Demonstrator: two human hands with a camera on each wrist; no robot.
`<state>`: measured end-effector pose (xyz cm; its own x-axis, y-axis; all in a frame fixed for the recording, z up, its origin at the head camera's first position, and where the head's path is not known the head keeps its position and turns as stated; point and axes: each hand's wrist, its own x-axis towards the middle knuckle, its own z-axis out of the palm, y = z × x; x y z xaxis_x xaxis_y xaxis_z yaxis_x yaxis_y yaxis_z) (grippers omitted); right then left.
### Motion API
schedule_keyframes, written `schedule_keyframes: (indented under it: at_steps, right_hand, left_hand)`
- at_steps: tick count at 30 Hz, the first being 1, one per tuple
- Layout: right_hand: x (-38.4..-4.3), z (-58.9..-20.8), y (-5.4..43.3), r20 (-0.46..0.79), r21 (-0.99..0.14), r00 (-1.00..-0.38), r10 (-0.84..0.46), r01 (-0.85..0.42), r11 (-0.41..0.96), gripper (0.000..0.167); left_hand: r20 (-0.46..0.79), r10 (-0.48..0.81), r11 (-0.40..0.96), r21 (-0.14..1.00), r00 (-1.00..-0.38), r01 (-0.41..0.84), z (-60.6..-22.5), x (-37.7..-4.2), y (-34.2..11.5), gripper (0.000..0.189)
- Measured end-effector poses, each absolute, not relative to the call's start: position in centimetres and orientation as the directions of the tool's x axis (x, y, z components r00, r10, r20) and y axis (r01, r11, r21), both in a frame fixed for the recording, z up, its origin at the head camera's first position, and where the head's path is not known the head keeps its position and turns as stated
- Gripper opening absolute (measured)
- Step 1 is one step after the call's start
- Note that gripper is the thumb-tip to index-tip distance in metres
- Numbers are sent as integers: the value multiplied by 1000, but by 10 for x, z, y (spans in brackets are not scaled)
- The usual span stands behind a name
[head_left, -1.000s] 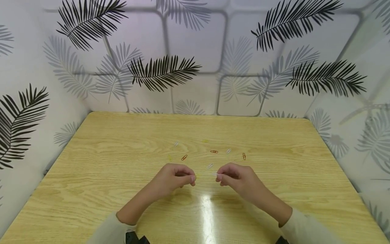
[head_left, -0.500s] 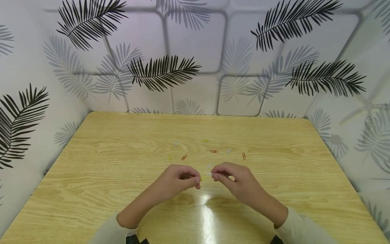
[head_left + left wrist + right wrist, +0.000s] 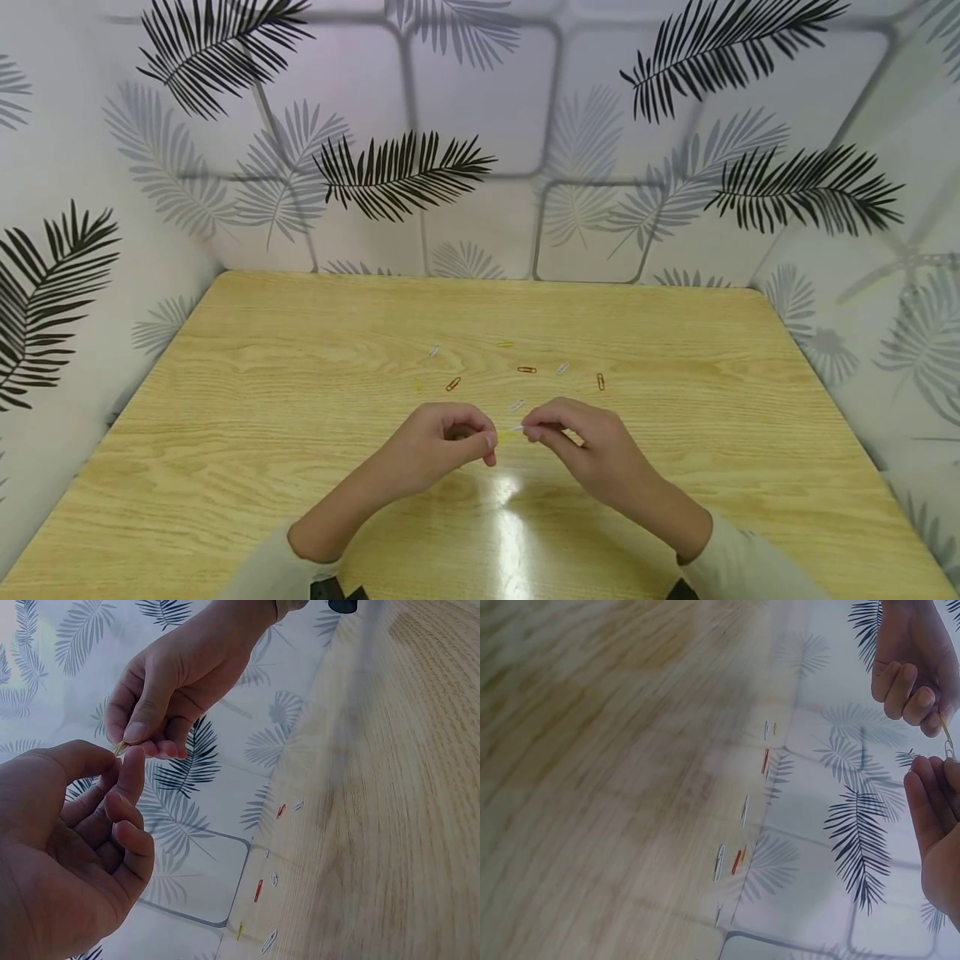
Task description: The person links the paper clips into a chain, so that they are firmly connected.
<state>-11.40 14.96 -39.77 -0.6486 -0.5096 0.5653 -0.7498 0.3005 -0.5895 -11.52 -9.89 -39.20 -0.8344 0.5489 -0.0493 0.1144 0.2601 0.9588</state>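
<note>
In the head view my left hand (image 3: 455, 437) pinches a yellow paper clip (image 3: 503, 437) between thumb and forefinger. Facing it, my right hand (image 3: 576, 429) pinches a white paper clip (image 3: 517, 428) by one end. The two clips meet end to end in the small gap between the fingertips. From the right wrist, the yellow clip (image 3: 944, 729) points down to the looped end of the white clip (image 3: 949, 750). The left wrist view has the yellow clip (image 3: 119, 748) right where both hands' fingertips come together; the fingers hide most of the white one there.
Several loose paper clips lie on the wooden table (image 3: 300, 333) beyond the hands, among them a red clip (image 3: 527, 370), another red clip (image 3: 601, 382), a white clip (image 3: 517, 405) and a yellow clip (image 3: 506, 344). A leaf-patterned cloth (image 3: 480, 100) hangs behind the table.
Both hands have moved toward each other, the left to the right and the right slightly to the left, bringing the two clips together. Over the last half second they have barely moved.
</note>
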Motion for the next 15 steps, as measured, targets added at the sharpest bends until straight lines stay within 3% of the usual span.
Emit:
schedule_keyframes:
  at_steps: [5, 15]
  right_hand:
    - [-113, -395, 150, 572, -583, -639, -515, -758, 292, 15]
    - [-114, -395, 150, 637, -493, -558, -532, -825, 275, 15]
  left_hand:
    - [-51, 549, 257, 960, -834, 110, -390, -114, -98, 16]
    - [-54, 539, 239, 967, -840, 92, -386, -113, -98, 16]
